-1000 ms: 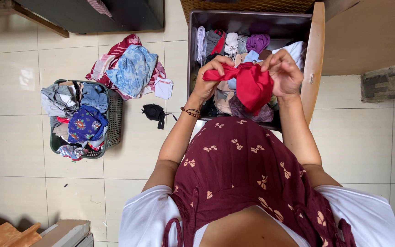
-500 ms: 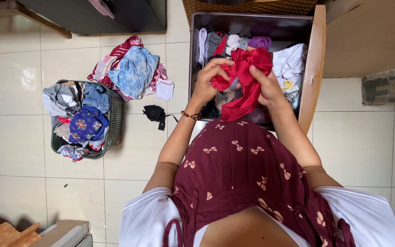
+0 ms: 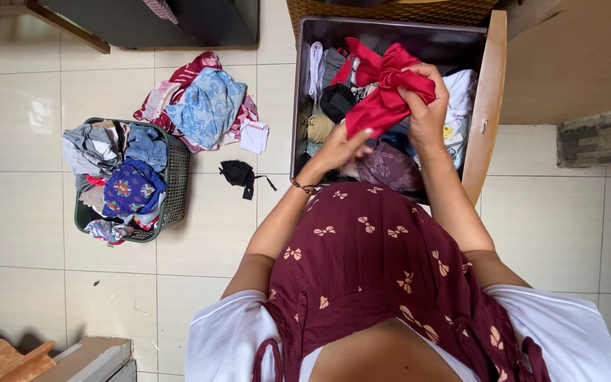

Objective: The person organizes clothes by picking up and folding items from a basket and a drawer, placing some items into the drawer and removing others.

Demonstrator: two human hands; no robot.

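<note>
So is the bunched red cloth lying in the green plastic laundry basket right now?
No, the bunched red cloth is gripped in the right hand above the open drawer, away from the green plastic laundry basket.

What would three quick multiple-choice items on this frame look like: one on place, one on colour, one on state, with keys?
1. Where does the laundry basket stand?
A. on the tiled floor, to the person's left
B. inside the drawer
C. on a table

2. What colour is the cloth in the hands?
A. blue
B. red
C. white

3. How is the drawer?
A. shut
B. pulled open and empty
C. pulled open, with clothes inside

Key:
1 A, the green basket sits on the tiles beside a loose clothes pile.
2 B, the right hand grips red fabric and the left hand touches its lower edge.
3 C, folded garments show inside the open drawer.
</note>
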